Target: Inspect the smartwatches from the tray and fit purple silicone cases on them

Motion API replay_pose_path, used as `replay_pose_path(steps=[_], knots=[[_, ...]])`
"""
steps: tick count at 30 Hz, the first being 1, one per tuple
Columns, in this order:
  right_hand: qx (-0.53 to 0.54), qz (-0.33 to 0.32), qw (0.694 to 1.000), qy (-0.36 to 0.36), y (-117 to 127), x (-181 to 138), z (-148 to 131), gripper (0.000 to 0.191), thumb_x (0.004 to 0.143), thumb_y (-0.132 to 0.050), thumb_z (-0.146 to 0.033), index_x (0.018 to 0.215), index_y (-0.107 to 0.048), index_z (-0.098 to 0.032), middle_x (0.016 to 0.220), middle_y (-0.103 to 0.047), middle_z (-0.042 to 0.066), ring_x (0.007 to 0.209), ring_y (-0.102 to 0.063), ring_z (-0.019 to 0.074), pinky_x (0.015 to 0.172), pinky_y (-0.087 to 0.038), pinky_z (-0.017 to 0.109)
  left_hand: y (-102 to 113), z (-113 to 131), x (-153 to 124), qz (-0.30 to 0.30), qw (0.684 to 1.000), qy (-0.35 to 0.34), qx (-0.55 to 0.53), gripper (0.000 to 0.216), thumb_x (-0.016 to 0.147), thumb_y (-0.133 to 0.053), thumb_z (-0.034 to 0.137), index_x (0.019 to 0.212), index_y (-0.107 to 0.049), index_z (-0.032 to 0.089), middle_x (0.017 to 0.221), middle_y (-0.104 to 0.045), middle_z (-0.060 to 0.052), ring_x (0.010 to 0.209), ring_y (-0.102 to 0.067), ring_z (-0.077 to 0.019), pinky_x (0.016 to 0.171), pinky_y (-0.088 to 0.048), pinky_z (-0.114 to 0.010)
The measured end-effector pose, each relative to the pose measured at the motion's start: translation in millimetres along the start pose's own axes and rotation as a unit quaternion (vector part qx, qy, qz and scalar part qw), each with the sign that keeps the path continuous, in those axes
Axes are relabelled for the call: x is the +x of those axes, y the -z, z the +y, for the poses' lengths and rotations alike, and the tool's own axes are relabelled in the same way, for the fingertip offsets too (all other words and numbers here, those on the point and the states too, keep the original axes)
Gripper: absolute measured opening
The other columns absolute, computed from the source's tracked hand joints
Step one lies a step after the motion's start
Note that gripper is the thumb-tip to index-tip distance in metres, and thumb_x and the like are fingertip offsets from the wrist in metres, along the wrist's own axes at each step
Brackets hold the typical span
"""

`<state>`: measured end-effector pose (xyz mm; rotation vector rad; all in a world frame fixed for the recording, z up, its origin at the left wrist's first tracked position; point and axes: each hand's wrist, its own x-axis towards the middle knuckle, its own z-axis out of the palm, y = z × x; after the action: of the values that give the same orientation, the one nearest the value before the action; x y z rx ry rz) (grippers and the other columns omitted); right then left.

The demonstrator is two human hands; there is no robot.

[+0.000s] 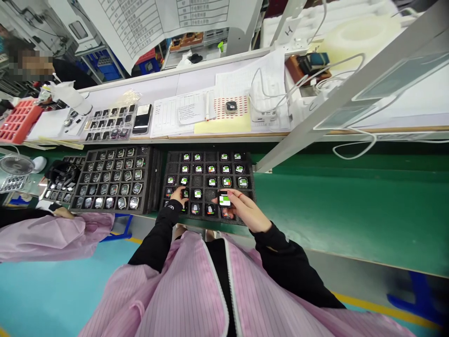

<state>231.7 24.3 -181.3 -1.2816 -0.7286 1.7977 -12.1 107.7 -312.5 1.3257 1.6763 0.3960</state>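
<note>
My right hand (250, 213) holds a square smartwatch (224, 199) between thumb and fingers. Its lit screen shows green and white, and it is raised just over the front right of a black foam tray (204, 180). At the tray's left front, my left hand (179, 196) has its fingers closed around another smartwatch (185, 192) in a compartment; the fingers partly cover it. Several more watches with lit green and white screens sit in the tray's compartments, and a few compartments hold none. My right hand hides part of the front right corner.
Left of my tray lies a second black tray (81, 186) of watches with dark screens. A co-worker's sleeve (56, 229) reaches in at far left. A white slanted post (298, 121) rises right of the tray. The shelf behind bears a phone (142, 119), papers and a charger (264, 100).
</note>
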Motion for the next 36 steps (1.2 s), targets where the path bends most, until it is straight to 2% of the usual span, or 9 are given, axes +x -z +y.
replay_pose_path(steps=[2, 5, 10, 14, 17, 20, 25, 29, 36], knots=[[-0.005, -0.01, 1.0, 0.009, -2, -1, -3, 0.074, 0.072, -0.063, -0.07, 0.123, -0.05, -0.018, 0.109, -0.066, 0.011, 0.059, -0.055, 0.0063, 0.047, -0.041, 0.018, 1, 10, -9, -0.01, 0.998, -0.004, -0.058, 0.053, 0.073, -0.07, 0.006, 0.122, -0.052, 0.009, 0.09, -0.061, -0.005, 0.079, -0.062, -0.013, 0.081, -0.055, -0.032], [-0.007, -0.025, 0.999, 0.024, -5, -2, -9, 0.074, 0.073, -0.067, -0.062, 0.129, -0.048, -0.017, 0.115, -0.063, 0.011, 0.063, -0.056, 0.0061, 0.05, -0.043, 0.019, 7, 38, -35, -0.039, 0.987, -0.033, -0.152, 0.065, 0.07, -0.07, 0.006, 0.129, -0.044, 0.009, 0.094, -0.063, -0.008, 0.077, -0.063, -0.0108, 0.078, -0.055, -0.028], [-0.007, -0.034, 0.997, 0.068, -12, -2, -19, 0.077, 0.069, -0.074, -0.055, 0.13, -0.046, -0.017, 0.119, -0.062, 0.013, 0.064, -0.053, 0.0043, 0.053, -0.043, 0.017, 25, 93, -90, -0.065, 0.959, -0.108, -0.252, 0.079, 0.064, -0.078, 0.029, 0.133, -0.04, 0.017, 0.112, -0.061, -0.01, 0.084, -0.064, -0.0124, 0.068, -0.055, -0.022], [-0.025, -0.038, 0.995, 0.087, -20, 0, -23, 0.075, 0.069, -0.075, -0.057, 0.127, -0.048, -0.017, 0.114, -0.064, 0.012, 0.062, -0.052, 0.004, 0.052, -0.043, 0.017, 33, 119, -119, -0.048, 0.937, -0.152, -0.31, 0.074, 0.066, -0.08, 0.042, 0.125, -0.044, 0.017, 0.102, -0.061, -0.008, 0.07, -0.064, -0.011, 0.053, -0.049, -0.017], [-0.02, -0.036, 0.995, 0.093, -23, 1, -24, 0.068, 0.076, -0.062, -0.067, 0.121, -0.052, -0.018, 0.108, -0.066, 0.01, 0.06, -0.053, 0.0052, 0.05, -0.044, 0.018, 34, 128, -129, 0.0, 0.935, -0.152, -0.32, 0.068, 0.069, -0.076, 0.053, 0.117, -0.047, 0.015, 0.092, -0.059, -0.006, 0.056, -0.061, -0.0092, 0.042, -0.041, -0.016], [-0.006, -0.037, 0.995, 0.092, -25, 1, -24, 0.066, 0.076, -0.059, -0.069, 0.118, -0.054, -0.018, 0.106, -0.066, 0.009, 0.059, -0.054, 0.0063, 0.048, -0.043, 0.019, 34, 134, -137, 0.011, 0.93, -0.159, -0.332, 0.066, 0.075, -0.068, 0.06, 0.118, -0.048, 0.015, 0.089, -0.057, -0.006, 0.056, -0.061, -0.0104, 0.041, -0.039, -0.018], [-0.002, -0.033, 0.995, 0.093, -25, -4, -27, 0.069, 0.069, -0.071, -0.057, 0.12, -0.052, -0.016, 0.105, -0.066, 0.009, 0.058, -0.053, 0.0045, 0.048, -0.04, 0.016, 32, 139, -149, -0.008, 0.924, -0.213, -0.317, 0.056, 0.081, -0.066, 0.049, 0.121, -0.047, 0.015, 0.097, -0.06, -0.008, 0.063, -0.061, -0.0092, 0.047, -0.043, -0.017], [-0.004, -0.026, 0.996, 0.088, -26, -6, -29, 0.069, 0.066, -0.073, -0.056, 0.117, -0.053, -0.015, 0.097, -0.067, 0.007, 0.055, -0.05, 0.0029, 0.047, -0.038, 0.015, 29, 142, -154, -0.009, 0.924, -0.23, -0.305, 0.05, 0.081, -0.067, 0.04, 0.121, -0.048, 0.015, 0.101, -0.061, -0.009, 0.062, -0.06, -0.0071, 0.049, -0.044, -0.016], [0.016, -0.006, 0.998, 0.056, -26, -9, -33, 0.074, 0.056, -0.079, -0.055, 0.114, -0.054, -0.016, 0.088, -0.066, 0.003, 0.052, -0.048, 0.0014, 0.048, -0.039, 0.014, 23, 142, -151, -0.002, 0.927, -0.219, -0.304, 0.052, 0.081, -0.067, 0.046, 0.119, -0.05, 0.014, 0.097, -0.06, -0.008, 0.062, -0.063, -0.009, 0.047, -0.043, -0.016]])
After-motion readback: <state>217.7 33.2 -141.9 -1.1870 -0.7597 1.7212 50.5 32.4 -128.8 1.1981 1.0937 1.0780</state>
